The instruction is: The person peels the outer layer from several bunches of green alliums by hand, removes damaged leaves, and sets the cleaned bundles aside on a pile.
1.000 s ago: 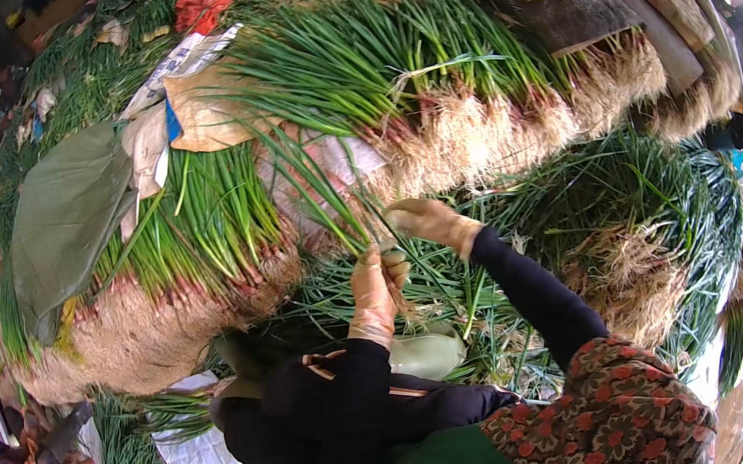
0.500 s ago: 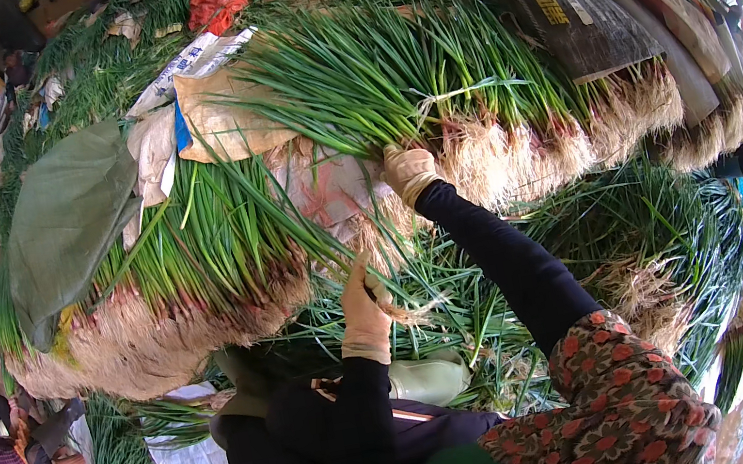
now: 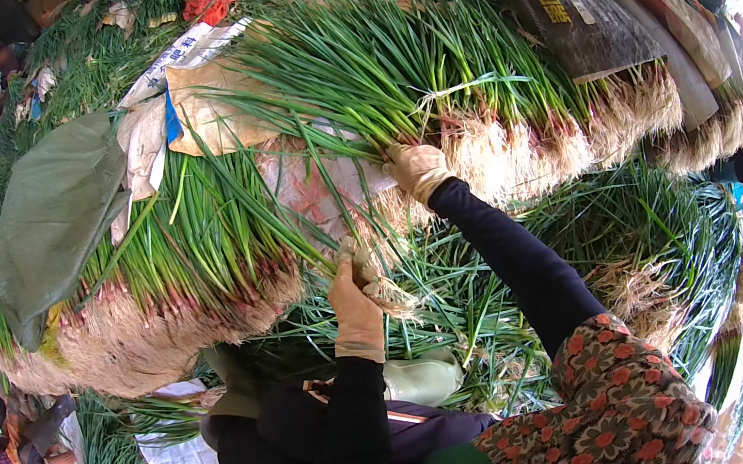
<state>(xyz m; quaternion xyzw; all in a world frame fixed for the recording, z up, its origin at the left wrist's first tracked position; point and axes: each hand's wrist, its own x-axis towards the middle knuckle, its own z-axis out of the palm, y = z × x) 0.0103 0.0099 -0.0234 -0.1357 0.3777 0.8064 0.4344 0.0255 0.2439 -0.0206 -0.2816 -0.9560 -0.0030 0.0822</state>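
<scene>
My left hand (image 3: 353,299), in a beige glove, is closed around a few green onion stalks (image 3: 300,244) near their stringy roots; their leaves slant up to the left. Higher up, my right hand (image 3: 417,168), also gloved, grips stalk bases at the left end of a row of green onions (image 3: 469,49) with pale roots and a light tie across them; its fingertips are partly hidden among them. A pinkish sheet (image 3: 303,175) shows left of my right hand, and another upright-packed row of onions (image 3: 185,234) lies left of my left hand.
An olive tarp (image 3: 50,217), tan sacking (image 3: 215,120), a dark sack (image 3: 566,13) and a red bag (image 3: 212,0) lie over or beside the rows. Loose onions (image 3: 642,206) are heaped at right. A pale boot (image 3: 421,379) shows below. Another person (image 3: 20,453) is at far left.
My right hand has left my left hand and moved up to grip the bundled row. My left hand still holds stalks, slightly left of where it was a second ago.
</scene>
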